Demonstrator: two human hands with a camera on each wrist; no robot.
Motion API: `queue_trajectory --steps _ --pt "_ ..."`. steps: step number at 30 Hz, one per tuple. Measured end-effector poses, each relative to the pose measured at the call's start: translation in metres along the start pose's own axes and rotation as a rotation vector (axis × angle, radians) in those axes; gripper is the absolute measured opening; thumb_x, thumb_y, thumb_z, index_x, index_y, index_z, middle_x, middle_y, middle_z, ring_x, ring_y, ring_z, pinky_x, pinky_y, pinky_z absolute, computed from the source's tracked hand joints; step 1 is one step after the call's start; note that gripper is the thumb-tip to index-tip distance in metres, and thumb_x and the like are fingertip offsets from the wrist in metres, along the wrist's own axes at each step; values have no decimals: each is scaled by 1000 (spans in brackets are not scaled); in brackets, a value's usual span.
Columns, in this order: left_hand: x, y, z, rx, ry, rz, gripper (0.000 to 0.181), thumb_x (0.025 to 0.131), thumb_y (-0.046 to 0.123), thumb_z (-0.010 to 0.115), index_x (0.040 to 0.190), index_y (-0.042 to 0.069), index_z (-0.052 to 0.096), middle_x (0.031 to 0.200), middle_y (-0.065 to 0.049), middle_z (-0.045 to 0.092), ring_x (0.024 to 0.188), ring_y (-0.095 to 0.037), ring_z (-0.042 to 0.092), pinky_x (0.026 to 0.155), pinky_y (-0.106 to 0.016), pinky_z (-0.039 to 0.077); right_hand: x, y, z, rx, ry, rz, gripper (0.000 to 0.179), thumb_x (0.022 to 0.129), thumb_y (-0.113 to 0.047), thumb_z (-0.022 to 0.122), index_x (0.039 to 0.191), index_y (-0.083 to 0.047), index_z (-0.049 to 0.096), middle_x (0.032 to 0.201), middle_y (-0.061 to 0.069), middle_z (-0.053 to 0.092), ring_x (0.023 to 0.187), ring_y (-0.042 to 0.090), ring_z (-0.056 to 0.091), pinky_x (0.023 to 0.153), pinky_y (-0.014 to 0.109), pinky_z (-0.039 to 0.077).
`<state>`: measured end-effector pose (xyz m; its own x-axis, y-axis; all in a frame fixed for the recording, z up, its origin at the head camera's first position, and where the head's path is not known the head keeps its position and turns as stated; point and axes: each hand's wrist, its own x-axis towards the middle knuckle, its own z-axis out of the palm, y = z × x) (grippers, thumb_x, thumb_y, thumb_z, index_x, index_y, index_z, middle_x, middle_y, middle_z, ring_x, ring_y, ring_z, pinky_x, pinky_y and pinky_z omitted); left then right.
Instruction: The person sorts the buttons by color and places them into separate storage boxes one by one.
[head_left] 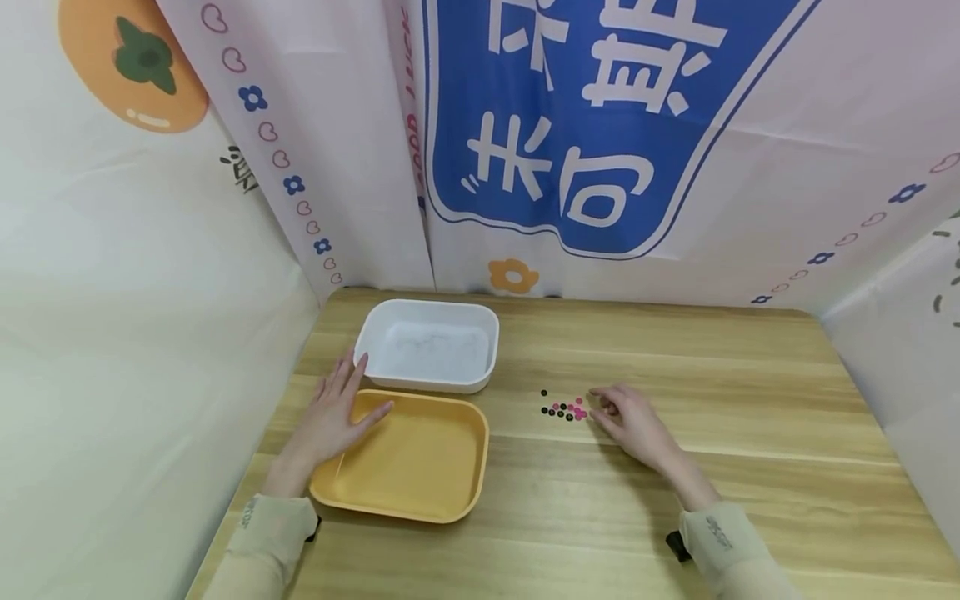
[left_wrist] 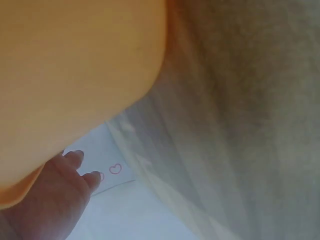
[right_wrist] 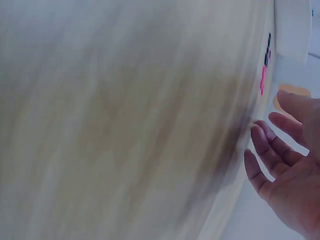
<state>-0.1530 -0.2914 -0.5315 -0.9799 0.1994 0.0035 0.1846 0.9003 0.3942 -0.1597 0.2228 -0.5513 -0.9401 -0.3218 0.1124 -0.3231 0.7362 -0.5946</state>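
In the head view a small cluster of flat round pieces, pink (head_left: 577,412) and black (head_left: 552,412), lies on the wooden table. My right hand (head_left: 630,423) is just right of the cluster, thumb and index finger apart and the other fingers loosely bent; nothing shows between them. The right wrist view has the same relaxed hand (right_wrist: 287,160), with the pink pieces (right_wrist: 263,80) beyond its fingertips. Over the left rim of a yellow tray (head_left: 420,454) my left hand (head_left: 330,421) spreads its fingers, fingertips right at the corner of a white tray (head_left: 420,384).
The white tray stands directly behind the yellow one, at the table's back left. Faint greyish marks show on its floor. A printed white curtain (head_left: 360,167) hangs behind the table (head_left: 675,350), and pale cloth covers both sides.
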Motion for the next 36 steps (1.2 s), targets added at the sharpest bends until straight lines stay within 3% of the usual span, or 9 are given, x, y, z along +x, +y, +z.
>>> queue_trajectory --steps 6,10,18,28,36 --pt "1 -2 3 -16 28 3 100 107 59 61 178 10 11 186 -19 -3 171 -52 7 136 -76 11 6 -4 8 64 3 -1 37 96 -5 81 131 5 73 108 11 73 94 17 64 83 26 60" --pt "2 -1 3 -14 29 2 100 107 59 60 178 11 10 187 -18 -4 171 -52 6 136 -76 11 8 -6 12 87 19 -2 28 95 -4 83 121 3 77 105 10 73 91 15 63 79 23 57" --pt "2 -3 4 -8 28 -2 99 108 59 59 178 10 9 186 -18 -3 171 -53 8 137 -76 10 10 -7 17 104 14 -5 12 93 4 81 102 -3 76 96 6 72 85 10 60 73 21 55" --pt "1 -3 5 -21 37 2 96 109 58 58 178 11 12 187 -17 -1 172 -51 7 137 -76 11 10 -5 21 75 29 29 12 93 1 82 98 -4 73 89 5 70 80 9 59 69 20 53" --pt "1 -1 3 -27 28 -2 96 109 58 58 178 11 11 187 -18 -1 171 -52 7 136 -76 10 8 11 30 129 99 -63 13 92 -3 84 94 -5 70 86 4 67 76 11 56 63 21 49"
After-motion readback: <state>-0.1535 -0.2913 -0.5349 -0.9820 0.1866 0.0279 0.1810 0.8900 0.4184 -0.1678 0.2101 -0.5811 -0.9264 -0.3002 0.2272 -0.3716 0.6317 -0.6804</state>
